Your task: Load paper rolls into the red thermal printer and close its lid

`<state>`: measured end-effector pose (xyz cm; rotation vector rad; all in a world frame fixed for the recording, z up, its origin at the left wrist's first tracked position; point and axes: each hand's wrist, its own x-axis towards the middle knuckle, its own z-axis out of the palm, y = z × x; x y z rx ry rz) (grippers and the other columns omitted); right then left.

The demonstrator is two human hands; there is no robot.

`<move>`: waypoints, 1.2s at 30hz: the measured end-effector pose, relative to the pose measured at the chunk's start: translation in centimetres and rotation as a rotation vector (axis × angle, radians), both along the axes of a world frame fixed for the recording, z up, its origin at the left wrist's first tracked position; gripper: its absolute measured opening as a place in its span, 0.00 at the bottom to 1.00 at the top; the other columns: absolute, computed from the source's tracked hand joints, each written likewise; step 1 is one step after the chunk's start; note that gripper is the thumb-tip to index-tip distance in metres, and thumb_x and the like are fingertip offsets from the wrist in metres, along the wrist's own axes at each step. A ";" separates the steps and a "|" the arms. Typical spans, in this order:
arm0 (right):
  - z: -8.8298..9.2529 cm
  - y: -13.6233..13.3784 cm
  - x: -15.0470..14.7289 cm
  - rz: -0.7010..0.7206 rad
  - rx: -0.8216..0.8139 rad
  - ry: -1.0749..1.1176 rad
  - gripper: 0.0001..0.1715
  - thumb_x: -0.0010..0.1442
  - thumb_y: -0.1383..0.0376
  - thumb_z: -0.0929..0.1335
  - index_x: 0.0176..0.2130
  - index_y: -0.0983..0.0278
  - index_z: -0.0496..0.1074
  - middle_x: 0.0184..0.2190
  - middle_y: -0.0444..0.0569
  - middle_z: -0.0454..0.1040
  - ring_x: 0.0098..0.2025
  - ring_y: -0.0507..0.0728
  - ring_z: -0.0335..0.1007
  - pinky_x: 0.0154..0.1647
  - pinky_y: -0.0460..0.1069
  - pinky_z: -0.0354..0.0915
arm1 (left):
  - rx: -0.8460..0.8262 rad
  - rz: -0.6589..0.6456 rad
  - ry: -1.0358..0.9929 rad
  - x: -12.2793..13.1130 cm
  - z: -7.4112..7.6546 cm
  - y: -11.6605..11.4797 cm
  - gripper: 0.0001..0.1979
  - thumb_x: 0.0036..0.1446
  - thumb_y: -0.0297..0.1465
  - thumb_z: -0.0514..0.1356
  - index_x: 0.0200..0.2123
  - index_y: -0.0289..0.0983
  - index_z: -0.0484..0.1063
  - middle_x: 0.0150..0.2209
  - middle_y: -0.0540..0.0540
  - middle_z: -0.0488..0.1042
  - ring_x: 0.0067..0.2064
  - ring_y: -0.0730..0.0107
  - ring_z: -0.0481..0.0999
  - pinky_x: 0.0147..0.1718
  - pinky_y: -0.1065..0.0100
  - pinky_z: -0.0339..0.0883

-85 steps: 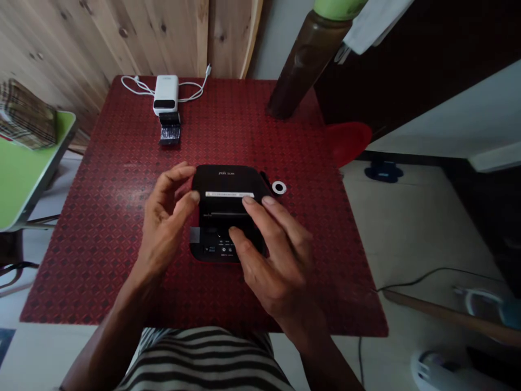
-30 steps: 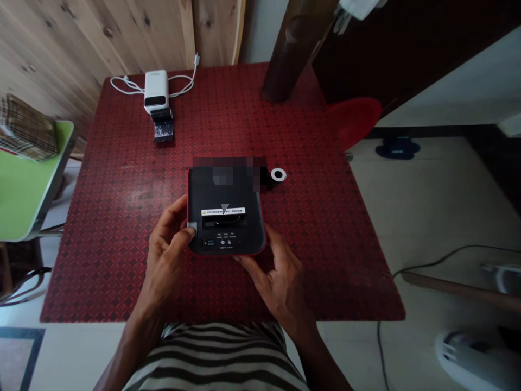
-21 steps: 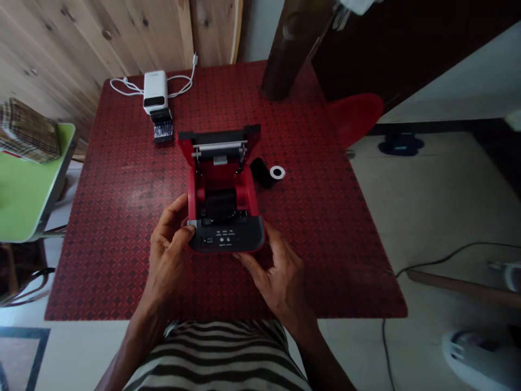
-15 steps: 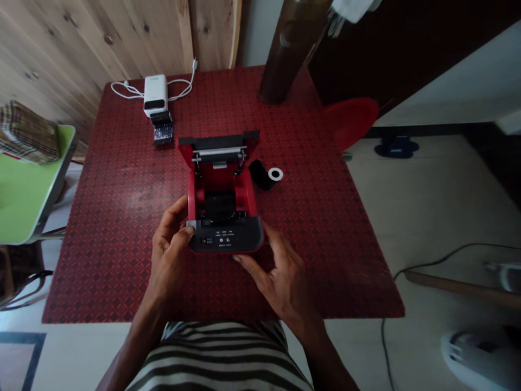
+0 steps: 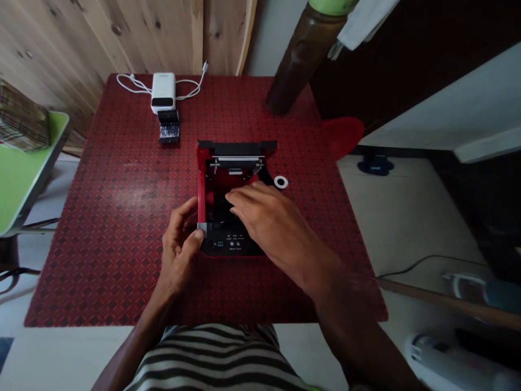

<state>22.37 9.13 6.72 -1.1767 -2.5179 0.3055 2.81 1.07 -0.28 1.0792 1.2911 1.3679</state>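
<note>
A red and black printer-like device [image 5: 232,245] sits on the red patterned table [image 5: 122,217] with its lid [image 5: 238,148] raised. My left hand [image 5: 181,241] grips its left front corner, thumb on top and fingers along the side. Over the device's open compartment is my right hand [image 5: 264,212], its fingers bent down at the black roll [image 5: 222,209] inside. The right fingertips are partly hidden, so any hold on the roll is unclear. Just behind my right hand, to the right of the device, lies a white ring-shaped piece [image 5: 280,182].
A white device [image 5: 164,89] with a cable and a dark strip [image 5: 169,130] lies at the back left. A tall brown bottle [image 5: 293,60] with a green lid stands at the back right. Beyond the right edge is a red seat [image 5: 344,136]; a green table [image 5: 30,163] is left.
My right hand has left the device's right front corner and moved up and over its open compartment. My left hand keeps its grip. The camera view has shifted slightly.
</note>
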 end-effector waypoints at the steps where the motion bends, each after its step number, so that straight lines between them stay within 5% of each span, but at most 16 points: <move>1: 0.1 0.8 -0.8 0.010 -0.037 -0.091 0.14 0.74 0.78 0.69 0.44 0.61 0.82 0.46 0.53 0.89 0.49 0.64 0.86 0.55 0.59 0.80 | -0.003 -0.007 -0.012 0.0 0.0 0.0 0.28 0.72 0.46 0.69 0.70 0.45 0.77 0.68 0.40 0.82 0.67 0.44 0.83 0.63 0.46 0.80; 6: -0.1 2.8 -3.0 0.050 -0.115 -0.306 0.17 0.73 0.79 0.68 0.48 0.65 0.84 0.42 0.57 0.88 0.42 0.64 0.86 0.43 0.56 0.75 | -0.032 -0.037 -0.086 0.1 -0.2 -0.3 0.30 0.73 0.46 0.68 0.73 0.46 0.75 0.72 0.39 0.79 0.71 0.43 0.79 0.72 0.40 0.71; 12: -0.1 2.9 -2.6 0.068 -0.092 -0.305 0.17 0.73 0.79 0.68 0.49 0.64 0.84 0.45 0.56 0.88 0.43 0.64 0.86 0.45 0.57 0.76 | -0.038 -0.035 -0.081 0.0 -0.8 -0.2 0.29 0.73 0.45 0.68 0.73 0.47 0.75 0.73 0.39 0.77 0.74 0.41 0.76 0.75 0.38 0.67; 17: 1.6 0.8 -2.2 0.005 0.084 -0.279 0.13 0.71 0.77 0.71 0.48 0.64 0.83 0.43 0.56 0.87 0.45 0.67 0.85 0.47 0.59 0.79 | -0.021 -0.016 -0.054 0.0 -0.5 -0.2 0.28 0.73 0.44 0.69 0.72 0.47 0.76 0.72 0.41 0.78 0.71 0.43 0.79 0.71 0.41 0.71; 24: 3.6 -3.2 4.7 -0.221 0.137 0.321 0.11 0.74 0.63 0.77 0.55 0.51 0.83 0.48 0.45 0.90 0.47 0.63 0.87 0.53 0.61 0.83 | -0.040 -0.009 -0.045 0.0 -0.2 -0.2 0.28 0.72 0.45 0.68 0.71 0.47 0.77 0.68 0.41 0.82 0.65 0.44 0.84 0.61 0.47 0.81; 27: 0.9 -5.0 8.4 -0.443 0.023 0.584 0.15 0.69 0.58 0.81 0.55 0.50 0.86 0.49 0.46 0.90 0.48 0.64 0.88 0.54 0.64 0.85 | -0.032 0.026 -0.021 0.0 -0.4 -0.2 0.28 0.71 0.46 0.69 0.70 0.47 0.79 0.66 0.42 0.83 0.67 0.42 0.82 0.58 0.48 0.82; 30: -3.7 -6.4 10.0 -0.596 -0.109 0.791 0.18 0.65 0.56 0.82 0.53 0.54 0.86 0.48 0.49 0.91 0.48 0.63 0.90 0.53 0.63 0.87 | -0.004 0.034 0.003 0.0 -0.5 -0.1 0.27 0.71 0.48 0.69 0.69 0.47 0.79 0.66 0.42 0.83 0.65 0.44 0.84 0.59 0.48 0.81; 33: -7.7 -7.3 9.6 -0.634 -0.209 0.811 0.15 0.64 0.58 0.80 0.51 0.57 0.86 0.45 0.49 0.92 0.45 0.62 0.91 0.49 0.59 0.87 | 0.021 0.028 0.030 -0.1 -0.7 0.0 0.27 0.72 0.48 0.69 0.69 0.47 0.79 0.67 0.42 0.83 0.64 0.46 0.84 0.63 0.48 0.79; 36: -9.5 -7.6 8.2 -0.616 -0.260 0.759 0.15 0.65 0.61 0.78 0.52 0.57 0.87 0.48 0.50 0.92 0.48 0.63 0.92 0.53 0.60 0.87 | 0.025 0.033 0.036 -0.2 -1.0 0.1 0.26 0.72 0.46 0.69 0.69 0.48 0.80 0.67 0.43 0.83 0.66 0.47 0.83 0.65 0.48 0.77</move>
